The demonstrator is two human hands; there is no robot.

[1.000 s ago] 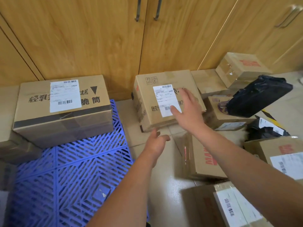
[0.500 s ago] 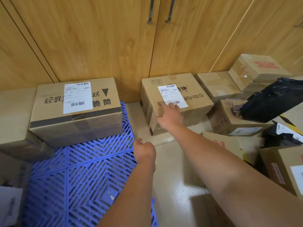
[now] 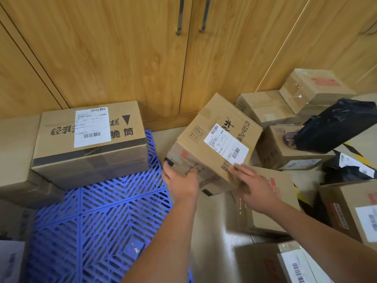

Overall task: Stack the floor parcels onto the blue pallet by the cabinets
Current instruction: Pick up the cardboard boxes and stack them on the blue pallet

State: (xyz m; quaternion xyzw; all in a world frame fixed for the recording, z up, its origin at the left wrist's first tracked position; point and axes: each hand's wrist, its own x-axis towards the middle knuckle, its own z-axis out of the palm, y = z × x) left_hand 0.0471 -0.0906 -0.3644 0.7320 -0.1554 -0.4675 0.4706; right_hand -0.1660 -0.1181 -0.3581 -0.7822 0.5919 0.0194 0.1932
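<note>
A brown cardboard parcel with a white label sits tilted and turned just right of the blue pallet. My left hand grips its lower left corner. Flat against its near right corner lies my right hand, fingers spread. On the pallet's back stands a large box with black Chinese print and a white label. More boxes line the pallet's left side.
Wooden cabinet doors run along the back. To the right lies a heap of cardboard parcels and black plastic bags. A box with a white label is close at the bottom right. Pale floor shows between pallet and heap.
The parcel was flat on the floor and is now tipped up and rotated. My left hand reached forward and took its corner; my right hand slid from the label down to the near edge.
</note>
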